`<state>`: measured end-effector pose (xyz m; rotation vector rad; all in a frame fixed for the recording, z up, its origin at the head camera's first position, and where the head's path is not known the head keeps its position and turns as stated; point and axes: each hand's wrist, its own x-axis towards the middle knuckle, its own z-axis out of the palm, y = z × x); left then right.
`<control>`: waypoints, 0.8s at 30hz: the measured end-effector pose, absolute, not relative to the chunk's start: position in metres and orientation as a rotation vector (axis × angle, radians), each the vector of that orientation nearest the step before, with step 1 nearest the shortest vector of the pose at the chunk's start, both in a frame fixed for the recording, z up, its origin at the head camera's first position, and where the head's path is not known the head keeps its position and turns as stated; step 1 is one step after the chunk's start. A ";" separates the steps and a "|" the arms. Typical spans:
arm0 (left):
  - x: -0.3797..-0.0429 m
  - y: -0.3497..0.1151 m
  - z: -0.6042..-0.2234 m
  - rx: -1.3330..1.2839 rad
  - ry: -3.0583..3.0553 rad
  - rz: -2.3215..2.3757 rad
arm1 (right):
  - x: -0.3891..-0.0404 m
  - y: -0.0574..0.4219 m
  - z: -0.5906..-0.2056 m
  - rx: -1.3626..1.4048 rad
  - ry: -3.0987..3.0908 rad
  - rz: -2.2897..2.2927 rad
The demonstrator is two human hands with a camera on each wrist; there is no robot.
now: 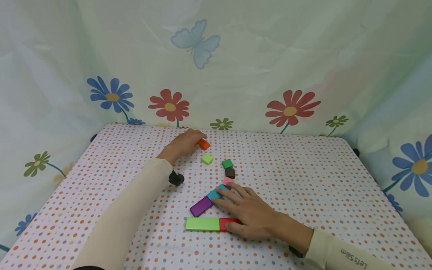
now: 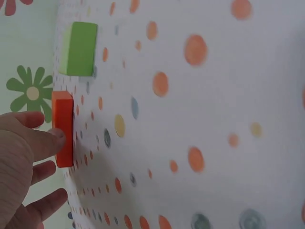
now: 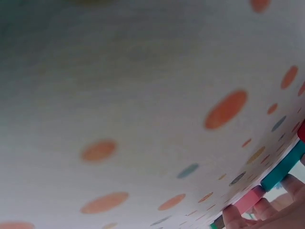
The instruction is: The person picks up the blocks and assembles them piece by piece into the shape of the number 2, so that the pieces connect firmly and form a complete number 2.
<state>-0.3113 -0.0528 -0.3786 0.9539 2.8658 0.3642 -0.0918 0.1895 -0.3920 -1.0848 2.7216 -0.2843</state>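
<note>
In the head view my left hand is at the far left part of the table and pinches an orange block. The left wrist view shows the thumb against the face of that block and the other fingers spread. A lime square block lies just nearer. My right hand has its fingers spread over the row, fingertips at a pink block and a blue block. Its thumb touches a red block, partly covered. In the right wrist view, fingers lie along the pink and teal-blue blocks.
A purple block continues the slanted row below the blue one. Beneath it a long light green block lies end to end with the red. A dark brown block and a green block lie beyond the pink. A flowered curtain hangs behind the dotted tablecloth.
</note>
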 end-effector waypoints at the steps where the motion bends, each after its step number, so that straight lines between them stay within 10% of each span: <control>1: -0.311 -0.052 -0.379 0.953 2.861 0.370 | -0.092 0.189 -0.392 -1.080 2.720 -0.278; 24: -0.317 -0.051 -0.388 0.978 2.905 0.251 | -0.090 0.189 -0.392 -1.066 2.713 -0.275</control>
